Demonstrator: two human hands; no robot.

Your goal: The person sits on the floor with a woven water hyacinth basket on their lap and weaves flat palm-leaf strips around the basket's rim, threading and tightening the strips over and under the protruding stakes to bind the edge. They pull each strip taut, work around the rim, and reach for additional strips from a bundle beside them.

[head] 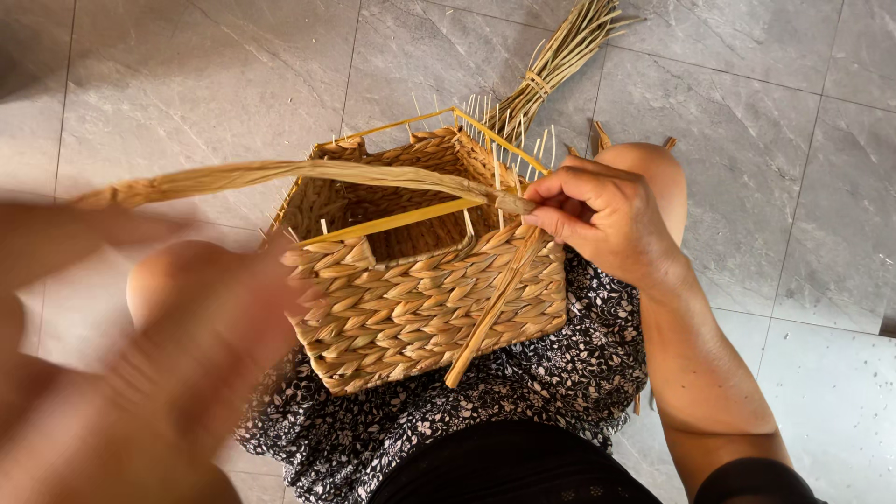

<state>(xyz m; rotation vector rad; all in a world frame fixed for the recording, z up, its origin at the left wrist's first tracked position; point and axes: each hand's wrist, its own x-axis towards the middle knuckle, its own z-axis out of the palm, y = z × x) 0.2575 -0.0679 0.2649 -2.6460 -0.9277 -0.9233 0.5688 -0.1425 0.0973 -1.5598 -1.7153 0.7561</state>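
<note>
A square woven straw basket (420,299) rests on my lap, its yellow rim frame and thin upright stakes showing at the top. My right hand (597,219) pinches a long twisted straw strand (280,175) at the basket's right rim, where the strand bends. The strand stretches left across the basket's open top towards my left hand (140,373), which is close to the camera and heavily blurred. Whether that hand grips the strand's far end I cannot tell. A flat straw piece (490,313) lies diagonally down the basket's front wall.
A tied bundle of loose straw (555,65) lies on the grey tiled floor (765,140) behind the basket. My knees flank the basket, covered by a dark floral skirt (523,383).
</note>
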